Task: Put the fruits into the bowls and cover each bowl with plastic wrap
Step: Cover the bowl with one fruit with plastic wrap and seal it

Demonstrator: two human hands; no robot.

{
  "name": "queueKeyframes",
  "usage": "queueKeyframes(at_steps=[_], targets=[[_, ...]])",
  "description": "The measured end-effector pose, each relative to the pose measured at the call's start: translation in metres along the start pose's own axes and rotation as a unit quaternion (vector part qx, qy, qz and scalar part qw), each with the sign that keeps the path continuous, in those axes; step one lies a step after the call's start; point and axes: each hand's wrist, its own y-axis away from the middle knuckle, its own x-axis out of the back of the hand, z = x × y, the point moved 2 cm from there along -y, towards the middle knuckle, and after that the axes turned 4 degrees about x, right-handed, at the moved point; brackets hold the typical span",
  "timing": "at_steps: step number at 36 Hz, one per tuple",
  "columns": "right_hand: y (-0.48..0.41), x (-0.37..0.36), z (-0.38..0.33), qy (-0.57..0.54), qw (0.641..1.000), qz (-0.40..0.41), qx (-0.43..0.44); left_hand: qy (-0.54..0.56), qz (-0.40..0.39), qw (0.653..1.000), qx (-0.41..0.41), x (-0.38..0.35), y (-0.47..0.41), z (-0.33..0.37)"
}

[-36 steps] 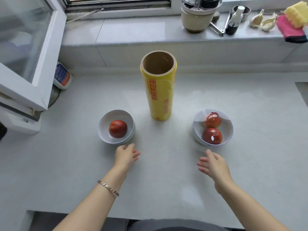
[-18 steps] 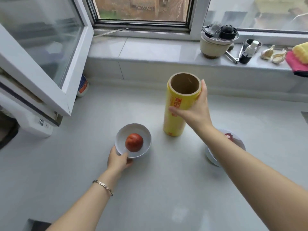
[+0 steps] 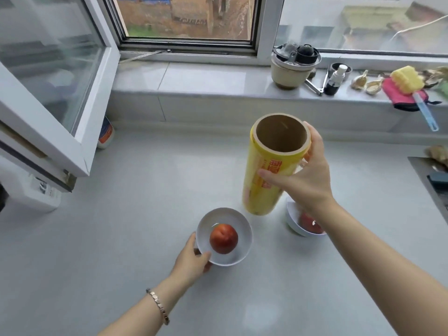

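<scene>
Yellow wrap roll (image 3: 269, 173), stiff and likely light, tilts over the desk (image 3: 121, 238), your right hand (image 3: 305, 180) gripping its upper half; your left hand (image 3: 191, 260) holds the bowl (image 3: 238, 215) by its slick rim.

Window sash (image 3: 55, 93) swung open at left, a bottle (image 3: 106, 134) tucked on the counter (image 3: 145, 202) behind it. Up on the sill (image 3: 206, 81): beige pot (image 3: 291, 73), spray bottle (image 3: 335, 81) beside it, garlic (image 3: 366, 82), yellow sponge (image 3: 407, 80) lying on a pink cloth (image 3: 402, 99).
</scene>
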Motion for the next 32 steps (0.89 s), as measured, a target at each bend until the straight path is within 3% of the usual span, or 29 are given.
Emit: queueKeyframes(at_steps=[3, 6, 11, 14, 18, 23, 32], targets=[[0.01, 0.018, -0.009, -0.017, 1.0, -0.006, 0.021, -0.079, -0.031, 0.996, -0.004, -0.005, 0.006, 0.003], [0.018, 0.03, -0.017, -0.035, 0.999, -0.016, 0.028, -0.194, 0.014, 0.98, -0.047, 0.0, 0.013, 0.026], [0.023, 0.042, -0.038, -0.084, 0.995, -0.046, 0.024, -0.093, -0.065, 0.968, -0.223, -0.006, 0.042, 0.104], [0.027, 0.045, -0.046, -0.137, 0.988, -0.077, -0.007, -0.088, -0.131, 0.95, -0.269, -0.011, 0.057, 0.141], [0.035, 0.046, -0.044, -0.206, 0.969, -0.108, -0.077, -0.018, -0.262, 0.934, -0.241, -0.022, 0.07, 0.149], [0.061, 0.036, -0.023, -0.23, 0.955, -0.059, -0.178, 0.06, -0.226, 0.955, -0.181, -0.039, 0.078, 0.12], [0.107, 0.026, 0.004, -0.229, 0.949, 0.042, -0.213, 0.067, -0.227, 0.964, -0.124, -0.051, 0.089, 0.086]])
